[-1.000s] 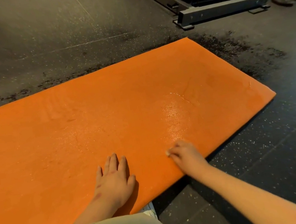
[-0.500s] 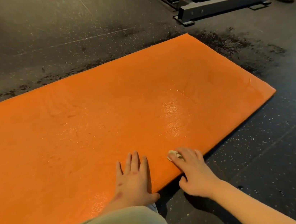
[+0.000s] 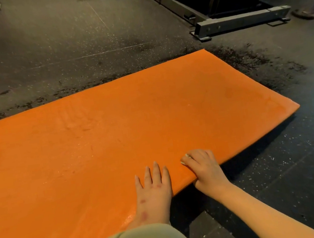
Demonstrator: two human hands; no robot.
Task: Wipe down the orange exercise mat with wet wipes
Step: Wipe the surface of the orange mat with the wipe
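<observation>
Our left hand point(image 3: 154, 185) slid right since earlier, now flat, fingers straight, at near edge of orange mat point(image 3: 134, 132) on floor point(image 3: 62, 41). Our right hand point(image 3: 203, 166) just beside, fingers curled over wet wipe point(image 3: 185, 158), pressing it onto mat.

The floor point(image 3: 62, 41) is dark rubber tiling flecked with pale specks, crossed by thin seams and marked by a ragged band of darker stains point(image 3: 244, 61) running across its middle. At the top right a grey metal frame point(image 3: 239, 21) of gym equipment rests on the floor, with a flat round disc point(image 3: 303, 13) lying just beside its right end. The room is dim, with a paler wash of light on the floor at the upper left.
</observation>
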